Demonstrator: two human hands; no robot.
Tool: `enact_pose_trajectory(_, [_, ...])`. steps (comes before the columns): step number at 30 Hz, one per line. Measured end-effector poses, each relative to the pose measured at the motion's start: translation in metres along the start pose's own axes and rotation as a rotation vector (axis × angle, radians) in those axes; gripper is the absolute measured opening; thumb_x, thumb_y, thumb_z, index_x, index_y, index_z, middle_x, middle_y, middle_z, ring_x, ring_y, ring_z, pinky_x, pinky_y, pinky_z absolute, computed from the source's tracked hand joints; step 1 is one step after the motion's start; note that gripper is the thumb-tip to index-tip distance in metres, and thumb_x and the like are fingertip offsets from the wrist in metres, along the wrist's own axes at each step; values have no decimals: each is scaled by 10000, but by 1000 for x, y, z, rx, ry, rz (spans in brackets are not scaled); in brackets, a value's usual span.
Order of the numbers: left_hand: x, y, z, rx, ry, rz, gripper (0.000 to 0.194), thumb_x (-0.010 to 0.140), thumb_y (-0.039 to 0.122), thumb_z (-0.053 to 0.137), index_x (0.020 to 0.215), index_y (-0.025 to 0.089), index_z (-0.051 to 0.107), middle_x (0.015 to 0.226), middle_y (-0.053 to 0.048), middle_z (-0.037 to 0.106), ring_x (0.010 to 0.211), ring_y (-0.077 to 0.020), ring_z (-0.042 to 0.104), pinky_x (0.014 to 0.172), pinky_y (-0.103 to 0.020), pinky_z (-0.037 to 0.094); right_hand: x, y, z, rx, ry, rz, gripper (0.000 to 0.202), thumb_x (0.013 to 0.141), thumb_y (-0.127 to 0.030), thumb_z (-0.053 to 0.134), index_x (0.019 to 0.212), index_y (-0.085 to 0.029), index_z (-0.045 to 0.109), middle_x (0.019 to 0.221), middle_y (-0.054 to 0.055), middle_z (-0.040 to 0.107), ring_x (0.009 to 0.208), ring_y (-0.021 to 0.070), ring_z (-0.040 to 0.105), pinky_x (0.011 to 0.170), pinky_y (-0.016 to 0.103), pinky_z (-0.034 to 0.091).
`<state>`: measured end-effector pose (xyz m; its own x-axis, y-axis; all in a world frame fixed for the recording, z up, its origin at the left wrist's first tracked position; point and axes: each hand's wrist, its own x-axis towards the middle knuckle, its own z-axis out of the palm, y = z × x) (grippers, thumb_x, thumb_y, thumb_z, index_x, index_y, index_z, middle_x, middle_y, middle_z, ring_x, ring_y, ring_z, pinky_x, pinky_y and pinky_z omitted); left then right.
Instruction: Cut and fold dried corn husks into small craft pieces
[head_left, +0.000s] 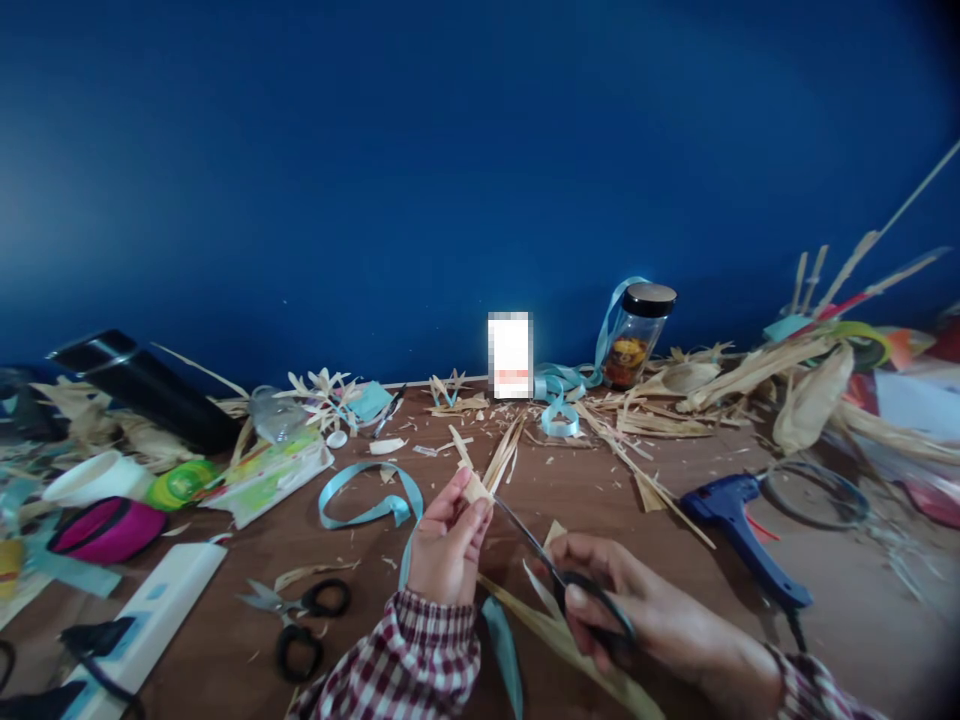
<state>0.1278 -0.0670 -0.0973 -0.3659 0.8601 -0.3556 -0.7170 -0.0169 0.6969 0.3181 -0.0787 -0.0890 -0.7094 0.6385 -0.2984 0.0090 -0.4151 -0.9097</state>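
In the middle of the table my left hand (pixel 454 535) pinches a small piece of dried corn husk (pixel 478 489) between thumb and fingers. My right hand (pixel 600 600) grips black-handled scissors (pixel 536 545), whose blade tips reach the husk's right edge. Whether the blades cut into it I cannot make out. Just beyond lies a bundle of thin husk strips (pixel 506 450). A longer husk leaf (pixel 570 640) stretches under the right hand, and a blue ribbon end (pixel 504 655) lies between my wrists.
A second pair of scissors (pixel 292 615) lies left of my sleeve, near a white power strip (pixel 154 625). To the right rests a blue glue gun (pixel 742 535) with its cord. A glass jar (pixel 634 340), a dark tumbler (pixel 146 385) and looped blue ribbon (pixel 367 515) are around.
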Motion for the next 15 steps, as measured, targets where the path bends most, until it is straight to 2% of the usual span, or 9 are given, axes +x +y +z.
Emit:
enact_pose_trajectory(3, [6,4,-2,-3,26,42,342,659,-91,641,913,131,696,815,-31,718,636,-76,669,616,-140,561,0,-4,-9,-411,179,-94,350,741,-392,674,972,-187,510,651,-29,593,547,105,536,503,196,406])
enact_pose_trajectory(5, [9,5,-4,5,44,50,297,682,-76,623,893,119,700,807,-51,719,630,-84,668,615,-155,566,-1,-7,-18,-747,344,-150,259,732,-293,659,953,-195,564,705,-1,638,625,153,582,572,246,431])
enact_pose_trajectory(7, [9,4,-5,11,53,44,246,693,-51,619,854,112,707,844,-74,723,626,-95,667,604,-175,571,-3,-9,-26,-1012,459,-180,284,724,-209,607,1008,-207,605,837,41,680,756,208,623,680,306,455])
enact_pose_trajectory(10, [8,-2,-7,22,7,10,249,664,-26,643,855,114,718,894,-84,723,655,-109,671,617,-195,571,-4,-10,-34,-1230,515,-221,424,682,-139,556,1100,-190,612,1034,96,661,960,258,598,835,368,442])
enact_pose_trajectory(15, [6,-8,-10,51,-92,-13,363,581,9,719,924,128,715,904,-63,718,716,-110,664,679,-200,551,-4,-1,-38,-1365,508,-216,584,691,-155,543,1272,-136,497,1154,136,584,1082,279,528,933,417,404])
